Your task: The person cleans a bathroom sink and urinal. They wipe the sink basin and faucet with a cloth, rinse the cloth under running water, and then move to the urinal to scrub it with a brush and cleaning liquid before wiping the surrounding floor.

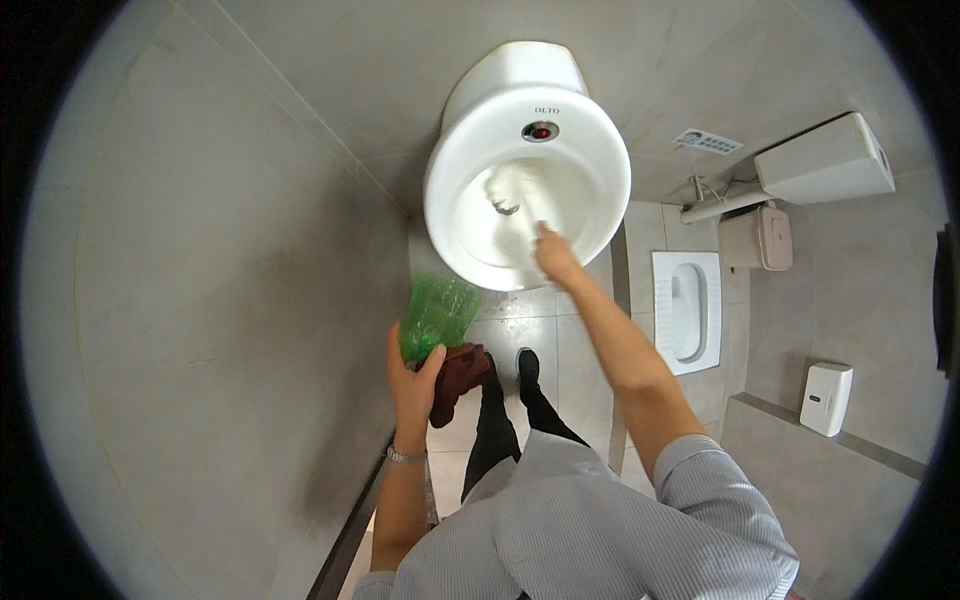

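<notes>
A white ceramic urinal (pixel 442 217) hangs on the wall before me, with a lit red sensor (pixel 541 132) near its top. My right hand (pixel 553 253) reaches over the bowl's front and grips the handle of a white-bristled brush (pixel 516 184). The brush head is inside the bowl and blurred, as is part of the handle. Left of the urinal's lower rim, my left hand (pixel 414 386) grips a translucent green plastic container (pixel 441 311), tilted and wet-looking. A dark maroon cloth (pixel 459 379) hangs beside that hand, against the container's lower end; its hold is partly hidden.
Close on my left stands a grey tiled wall (pixel 225 300). To the right are a squat toilet (pixel 686 311) in the floor, a lidded bin (pixel 757 236), a white wall cistern (pixel 821 165) with a pipe, and a white dispenser (pixel 825 397). A low divider (pixel 620 277) edges the floor.
</notes>
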`<state>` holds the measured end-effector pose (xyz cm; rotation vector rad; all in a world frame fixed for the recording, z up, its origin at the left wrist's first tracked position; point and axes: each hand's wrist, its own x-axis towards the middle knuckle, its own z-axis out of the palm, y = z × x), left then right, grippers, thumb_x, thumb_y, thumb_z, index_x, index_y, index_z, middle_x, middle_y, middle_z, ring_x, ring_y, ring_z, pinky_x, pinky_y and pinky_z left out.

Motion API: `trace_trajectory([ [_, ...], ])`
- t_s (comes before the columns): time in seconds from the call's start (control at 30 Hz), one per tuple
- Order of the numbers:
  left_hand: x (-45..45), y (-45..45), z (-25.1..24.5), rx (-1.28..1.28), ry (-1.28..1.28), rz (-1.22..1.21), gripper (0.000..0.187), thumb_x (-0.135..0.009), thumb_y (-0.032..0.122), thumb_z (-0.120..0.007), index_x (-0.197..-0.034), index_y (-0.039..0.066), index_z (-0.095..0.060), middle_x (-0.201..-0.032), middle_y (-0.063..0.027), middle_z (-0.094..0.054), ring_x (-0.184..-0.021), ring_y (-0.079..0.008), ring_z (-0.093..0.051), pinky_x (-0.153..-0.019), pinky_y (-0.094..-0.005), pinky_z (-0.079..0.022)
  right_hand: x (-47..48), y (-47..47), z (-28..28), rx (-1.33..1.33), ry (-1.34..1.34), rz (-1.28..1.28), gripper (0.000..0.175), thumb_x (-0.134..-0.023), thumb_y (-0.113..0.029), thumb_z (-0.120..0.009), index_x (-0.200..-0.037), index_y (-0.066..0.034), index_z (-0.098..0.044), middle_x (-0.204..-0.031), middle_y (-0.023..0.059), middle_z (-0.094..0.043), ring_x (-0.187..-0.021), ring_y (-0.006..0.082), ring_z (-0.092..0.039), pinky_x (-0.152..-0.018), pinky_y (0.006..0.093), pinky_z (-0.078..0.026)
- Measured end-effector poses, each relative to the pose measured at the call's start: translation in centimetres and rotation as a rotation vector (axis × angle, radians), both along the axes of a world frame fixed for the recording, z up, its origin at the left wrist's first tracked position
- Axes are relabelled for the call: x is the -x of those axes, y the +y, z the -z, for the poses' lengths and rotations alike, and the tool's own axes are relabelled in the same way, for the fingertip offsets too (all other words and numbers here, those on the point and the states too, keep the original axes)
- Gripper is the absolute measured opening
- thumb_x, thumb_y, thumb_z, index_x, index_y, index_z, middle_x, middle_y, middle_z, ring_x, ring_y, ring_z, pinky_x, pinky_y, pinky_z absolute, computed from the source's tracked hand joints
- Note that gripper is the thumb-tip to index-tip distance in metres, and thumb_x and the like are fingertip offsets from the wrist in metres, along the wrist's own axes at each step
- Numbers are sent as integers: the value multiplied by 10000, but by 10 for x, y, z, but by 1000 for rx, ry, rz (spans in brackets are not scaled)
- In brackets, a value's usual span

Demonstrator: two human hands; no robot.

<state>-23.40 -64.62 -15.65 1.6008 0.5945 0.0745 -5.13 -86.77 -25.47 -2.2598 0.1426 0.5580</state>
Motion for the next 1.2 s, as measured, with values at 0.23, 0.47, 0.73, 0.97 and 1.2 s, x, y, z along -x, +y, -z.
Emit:
trace_trajectory([
  [0.23,49,11,9,7,60,78,638,-787,129,-684,-1313,-29,-359,-1192,-138,-505,-1074,-209,-495,-925,-317,-397,82,-65,-48,581,163,-450,702,-755,-28,-476,-1405,-20,-209,-883,261,-614,-834,402,-609,-761,479,-485],
  [0.47,69,16,15,60,71,53,646,-795,115,-673,-1330,-25,-339,-1212,-146,-490,-1084,-215,-493,-921,-314,-403,106,-81,-75,573,169,-225,638,-784,-52,-470,-1392,-63,-275,-894,244,-618,-846,374,-605,-763,464,-484],
  [0.73,81,20,8,63,53,50,632,-791,108,-672,-1323,-19,-355,-1192,-135,-505,-1061,-208,-507,-906,-305,-411,183,-15,-15,273,-53,-247,700,-793,-41,-486,-1422,-101,-186,-782,252,-612,-715,414,-606,-652,479,-491],
  [0.97,84,28,5,70,57,29,625,-789,104,-670,-1321,-11,-364,-1178,-130,-518,-1045,-212,-517,-903,-310,-414,205,-165,-55,817,-151,-282,855,-735,11,-537,-1454,-148,-102,-756,175,-574,-592,321,-599,-532,428,-495],
  [1.2,95,35,-9,81,85,-23,645,-789,104,-668,-1343,10,-353,-1274,-134,-446,-1142,-228,-449,-961,-341,-369,206,19,12,121,-90,-94,728,-804,-31,-475,-1440,-94,-127,-741,246,-599,-672,395,-605,-616,480,-475],
])
